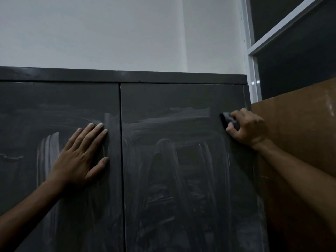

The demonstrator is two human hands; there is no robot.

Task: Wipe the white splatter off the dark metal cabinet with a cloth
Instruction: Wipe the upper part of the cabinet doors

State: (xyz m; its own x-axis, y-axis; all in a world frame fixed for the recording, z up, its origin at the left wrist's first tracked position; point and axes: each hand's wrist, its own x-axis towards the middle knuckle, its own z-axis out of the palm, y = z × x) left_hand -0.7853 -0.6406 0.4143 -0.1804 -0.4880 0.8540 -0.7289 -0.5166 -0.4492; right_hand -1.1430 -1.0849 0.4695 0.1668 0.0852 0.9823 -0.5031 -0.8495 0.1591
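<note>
You are wiping mid-task: your right hand (249, 127) is gripping a small dark folded cloth (229, 120), fingers curled round it, pressing it near the upper right edge of the dark grey metal cabinet (181, 99). Your left hand (81, 155) is lying flat, fingers straight, bracing the left door. The smeared white streaks (181, 117) to the cloth's left probably need firm, overlapping strokes next.

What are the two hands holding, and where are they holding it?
The right hand grips a small dark bunched cloth around its middle, pressing it to the dark metal cabinet. The left hand holds nothing; it rests flat on the cabinet.
</note>
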